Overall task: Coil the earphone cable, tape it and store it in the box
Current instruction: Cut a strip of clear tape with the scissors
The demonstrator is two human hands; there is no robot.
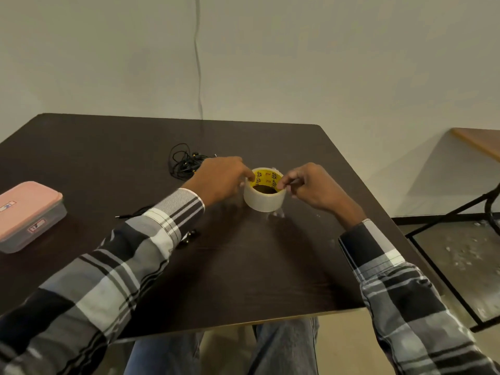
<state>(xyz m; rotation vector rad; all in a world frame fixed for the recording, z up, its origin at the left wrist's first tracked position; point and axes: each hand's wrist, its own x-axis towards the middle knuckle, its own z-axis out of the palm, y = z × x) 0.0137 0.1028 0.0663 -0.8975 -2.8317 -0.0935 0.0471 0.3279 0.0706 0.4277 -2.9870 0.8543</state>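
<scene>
A roll of clear tape [263, 197] with a yellow printed core stands on the dark table [243, 280] between my hands. My left hand [221, 178] grips its left rim with curled fingers. My right hand [308, 189] pinches the right rim. A loose tangle of black earphone cable [184, 163] lies behind my left hand. Another black earphone cable [135, 212] and its earbuds [189, 238] peek out from under my left sleeve. A clear box with a pink lid [28, 215], closed, sits at the table's left edge.
A thin cable [198, 63] hangs down the wall behind the table. To the right are a second wooden table top [481, 142] and a black metal frame [446, 220] on the floor. My knees show below the near table edge.
</scene>
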